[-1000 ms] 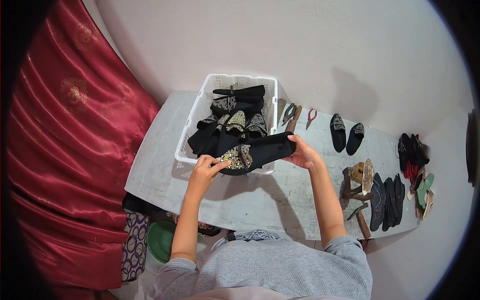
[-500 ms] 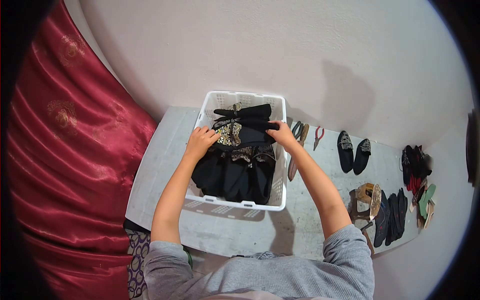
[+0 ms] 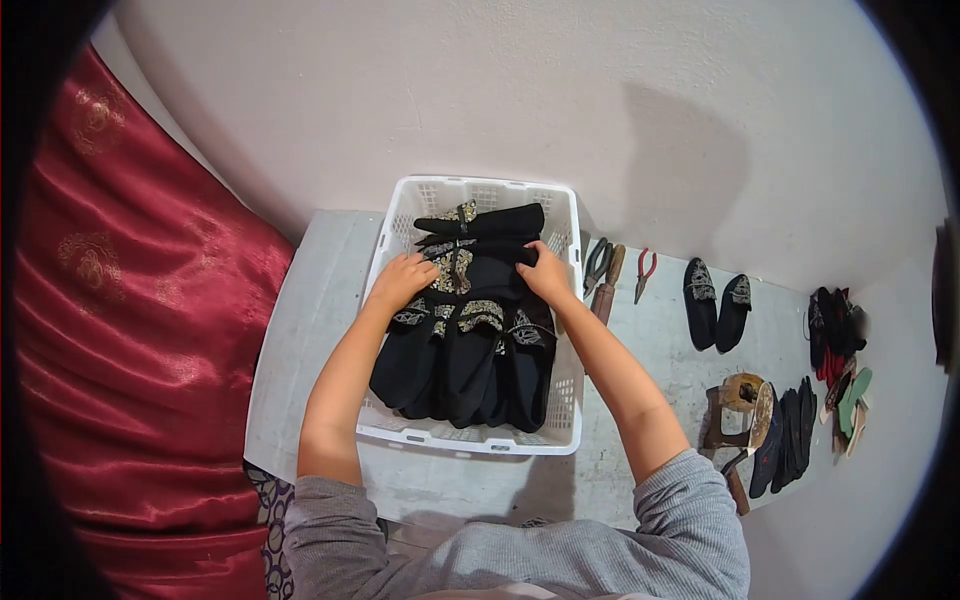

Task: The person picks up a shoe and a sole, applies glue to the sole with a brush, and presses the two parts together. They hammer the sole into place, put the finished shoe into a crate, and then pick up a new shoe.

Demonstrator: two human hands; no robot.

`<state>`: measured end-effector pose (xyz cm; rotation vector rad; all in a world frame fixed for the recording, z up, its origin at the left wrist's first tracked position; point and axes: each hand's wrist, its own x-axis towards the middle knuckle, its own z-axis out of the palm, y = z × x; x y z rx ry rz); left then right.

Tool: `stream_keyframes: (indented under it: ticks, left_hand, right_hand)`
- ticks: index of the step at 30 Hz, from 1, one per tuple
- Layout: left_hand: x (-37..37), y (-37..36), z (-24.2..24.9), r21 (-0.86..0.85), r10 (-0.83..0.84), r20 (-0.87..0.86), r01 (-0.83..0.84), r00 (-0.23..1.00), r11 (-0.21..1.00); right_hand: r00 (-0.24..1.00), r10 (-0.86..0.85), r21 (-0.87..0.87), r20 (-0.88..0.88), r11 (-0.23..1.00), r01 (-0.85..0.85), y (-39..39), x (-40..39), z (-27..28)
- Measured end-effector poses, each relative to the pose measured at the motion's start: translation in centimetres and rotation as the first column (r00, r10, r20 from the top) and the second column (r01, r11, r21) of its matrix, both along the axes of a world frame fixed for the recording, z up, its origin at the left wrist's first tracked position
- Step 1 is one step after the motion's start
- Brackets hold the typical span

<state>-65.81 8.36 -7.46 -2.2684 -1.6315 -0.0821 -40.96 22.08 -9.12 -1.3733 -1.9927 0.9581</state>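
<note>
Your white basket (image 3: 400,222) at frame centre is perforated plastic, slightly glossy. The black shoe uppers (image 3: 470,350) inside look like matt cloth with glittery gold embroidery. The desk (image 3: 310,330) under them is dull, scuffed grey. The red curtain (image 3: 130,330) at left is shiny satin.

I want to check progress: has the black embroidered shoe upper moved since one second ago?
Yes. The shoe upper went from above the table into the white basket.

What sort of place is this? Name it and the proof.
Probably a small shoemaking workshop: a white basket of black embroidered shoe uppers, pliers on the worktable, and finished black slippers.
</note>
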Motion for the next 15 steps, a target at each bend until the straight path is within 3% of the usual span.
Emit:
stream_keyframes:
  ticks: [3, 5, 9, 11, 15]
  left_hand:
    - [0.0, -0.1, -0.3, -0.012, -0.006, -0.037, 0.006, 0.999, 1.0]
    - [0.1, -0.1, -0.3, -0.006, -0.004, -0.066, 0.003, 0.998, 1.0]
    - [0.6, -0.3, -0.1, -0.059, 0.039, -0.073, -0.044, 0.997, 0.997]
    - [0.7, -0.7, 0.2, -0.013, 0.085, -0.005, -0.085, 0.996, 0.996]
    - [1.5, -2.6, 2.0, 0.091, 0.149, 0.011, -0.149, 0.989, 0.985]
  right_hand:
    - [0.999, 0.044, 0.064, -0.006, 0.997, -0.043, -0.5, 0.0, -0.4]
    - [0.995, -0.034, 0.366, 0.094, 0.931, -0.003, -0.8, -0.1, -1.0]
    - [0.995, 0.002, 0.279, 0.096, 0.96, -0.029, -0.4, 0.4, -0.5]
    - [0.998, 0.052, 0.126, -0.035, 0.991, -0.048, -0.7, 0.8, 0.9]
    - [0.989, 0.108, 0.09, -0.099, 0.991, -0.099, -1.7, 3.0, 3.2]
